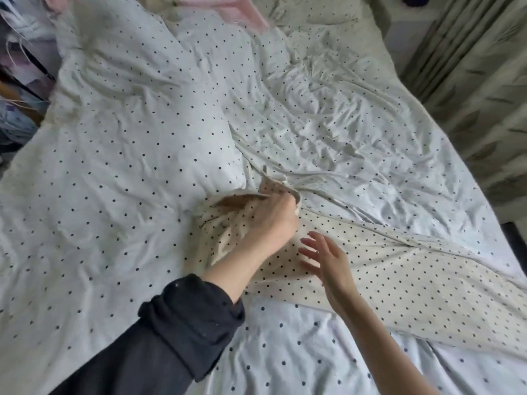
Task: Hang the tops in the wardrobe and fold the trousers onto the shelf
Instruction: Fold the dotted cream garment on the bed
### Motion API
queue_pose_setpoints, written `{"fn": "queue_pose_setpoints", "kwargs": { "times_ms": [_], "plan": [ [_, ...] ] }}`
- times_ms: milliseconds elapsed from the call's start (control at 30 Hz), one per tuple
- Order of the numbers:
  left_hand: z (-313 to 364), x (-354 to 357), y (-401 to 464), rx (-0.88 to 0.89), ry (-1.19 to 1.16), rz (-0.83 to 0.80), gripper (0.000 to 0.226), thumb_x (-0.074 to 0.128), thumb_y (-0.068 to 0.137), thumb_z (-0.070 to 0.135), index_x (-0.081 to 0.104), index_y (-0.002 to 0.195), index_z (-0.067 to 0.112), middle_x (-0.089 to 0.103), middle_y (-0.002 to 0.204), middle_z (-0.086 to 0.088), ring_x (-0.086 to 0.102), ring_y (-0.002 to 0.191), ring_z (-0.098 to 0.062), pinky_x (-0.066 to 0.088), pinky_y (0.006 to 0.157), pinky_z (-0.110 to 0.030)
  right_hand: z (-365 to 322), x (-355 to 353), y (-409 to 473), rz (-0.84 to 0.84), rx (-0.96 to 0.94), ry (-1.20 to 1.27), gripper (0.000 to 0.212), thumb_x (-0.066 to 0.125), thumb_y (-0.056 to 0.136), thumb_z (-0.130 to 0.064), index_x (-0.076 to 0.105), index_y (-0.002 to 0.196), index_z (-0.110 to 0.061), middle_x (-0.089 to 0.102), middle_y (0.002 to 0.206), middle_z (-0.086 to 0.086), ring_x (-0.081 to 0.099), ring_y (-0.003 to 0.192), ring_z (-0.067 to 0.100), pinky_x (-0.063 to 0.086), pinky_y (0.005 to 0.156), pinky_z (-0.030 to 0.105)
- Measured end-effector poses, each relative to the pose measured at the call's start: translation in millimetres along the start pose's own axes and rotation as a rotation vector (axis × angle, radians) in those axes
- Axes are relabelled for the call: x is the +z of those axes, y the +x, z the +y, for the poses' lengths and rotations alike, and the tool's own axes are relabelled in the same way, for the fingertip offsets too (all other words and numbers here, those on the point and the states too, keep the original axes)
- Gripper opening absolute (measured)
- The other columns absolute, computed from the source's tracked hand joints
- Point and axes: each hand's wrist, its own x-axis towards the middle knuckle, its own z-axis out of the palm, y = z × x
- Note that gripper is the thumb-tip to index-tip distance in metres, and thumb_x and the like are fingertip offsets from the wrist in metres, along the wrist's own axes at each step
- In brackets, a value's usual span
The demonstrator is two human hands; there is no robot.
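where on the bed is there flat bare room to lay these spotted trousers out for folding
Flattest bare patch: the near sheet between the two forearms, below the cream trousers. A second, wrinkled patch lies right of the left hand, toward the curtain. The left side is crowded by the bunched duvet; pink clothing lies at the far end. The right hand hovers open.

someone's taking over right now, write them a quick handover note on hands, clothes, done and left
Left hand: grips the bunched upper end of the cream dotted trousers.
Right hand: open, hovering over the trousers, holding nothing.
Trousers lie spread on the dotted duvet, trailing to the right. A pink garment lies at the head of the bed.
Done: nothing folded or hung in view.
Left: fold the trousers, shelve them, hang the tops. Wardrobe and shelf are out of view.
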Motion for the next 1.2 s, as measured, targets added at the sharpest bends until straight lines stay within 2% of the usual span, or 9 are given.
{"fn": "queue_pose_setpoints", "kwargs": {
  "times_ms": [133,333,567,667,767,900,1000,1100,1200],
  "plan": [
    [34,46,-20,0.128,-0.09,-0.252,0.014,0.053,0.094,0.011,0.065,0.101,0.006,0.065,0.084,-0.004,0.057,0.06,-0.01,0.051,0.055,-0.021,4,-41,-2,0.067,0.096,0.13,0.02,0.043,0.1,-0.026,0.06,0.1,-0.016,0.066,0.097,0.008,0.065,0.08,0.022,0.055,0.069,0.032],
    [-35,28,-41,0.085,-0.113,0.206,0.026,0.053,0.091,0.002,0.062,0.116,0.006,0.064,0.113,-0.005,0.057,0.106,-0.016,0.042,0.097,-0.025,0,-34,16,0.093,-0.11,-0.381,0.028,0.046,0.098,-0.021,0.059,0.12,-0.011,0.066,0.111,0.009,0.065,0.094,0.021,0.052,0.087,0.04],
    [-109,25,-47,-0.247,-0.141,0.061,0.037,0.053,0.093,0.036,0.061,0.116,0.009,0.063,0.111,-0.003,0.062,0.092,-0.019,0.053,0.079,-0.033,-39,45,71,-0.019,-0.631,-1.18,0.037,0.052,0.094,-0.033,0.055,0.13,-0.026,0.05,0.132,0.003,0.037,0.126,0.023,0.031,0.103,0.042],
    [-109,33,-42,-0.275,-0.273,0.096,0.031,0.061,0.09,0.02,0.06,0.119,0.009,0.067,0.105,-0.001,0.061,0.081,-0.014,0.042,0.059,-0.009,-49,77,93,-0.281,-0.688,-1.45,0.041,0.051,0.092,-0.044,0.052,0.132,-0.032,0.046,0.136,0.0,0.033,0.13,0.021,0.026,0.106,0.045],
    [-112,35,-50,-0.224,-0.332,0.193,0.026,0.059,0.09,0.008,0.062,0.116,0.005,0.067,0.1,-0.005,0.06,0.078,-0.014,0.046,0.064,-0.016,-49,98,105,-0.422,-0.678,-1.664,0.031,0.053,0.091,-0.043,0.064,0.117,-0.029,0.054,0.125,0.0,0.039,0.123,0.021,0.025,0.106,0.047],
    [-120,31,-71,-0.125,-0.281,0.208,0.012,0.056,0.089,0.006,0.065,0.098,0.006,0.061,0.087,0.001,0.052,0.071,-0.01,0.04,0.064,-0.018,-46,105,115,-0.334,-0.746,-1.68,0.022,0.047,0.097,-0.028,0.068,0.104,-0.023,0.063,0.107,-0.003,0.05,0.112,0.018,0.026,0.106,0.044],
    [-126,23,-77,-0.051,-0.26,0.138,0.01,0.056,0.083,0.002,0.059,0.085,0.012,0.053,0.078,0.006,0.046,0.066,-0.004,0.034,0.06,-0.012,-48,101,115,-0.377,-0.631,-1.423,0.028,0.05,0.094,-0.042,0.066,0.108,-0.024,0.063,0.116,-0.003,0.052,0.115,0.019,0.021,0.111,0.049],
    [-129,20,-86,0.011,-0.232,0.104,0.022,0.056,0.075,-0.002,0.046,0.075,0.018,0.047,0.073,0.008,0.041,0.065,-0.005,0.031,0.059,-0.012,-45,104,104,-0.559,-0.67,-1.617,0.051,0.051,0.082,-0.065,0.057,0.122,-0.034,0.051,0.134,-0.003,0.039,0.128,0.02,0.016,0.111,0.052],
    [-131,25,-99,0.058,-0.157,0.083,0.024,0.058,0.069,-0.003,0.046,0.07,0.018,0.048,0.071,0.007,0.04,0.065,-0.005,0.029,0.058,-0.01,-37,110,104,-0.547,-0.759,-1.792,0.039,0.051,0.087,-0.056,0.061,0.117,-0.032,0.054,0.128,-0.002,0.042,0.123,0.019,0.02,0.109,0.048]
  ]
}}
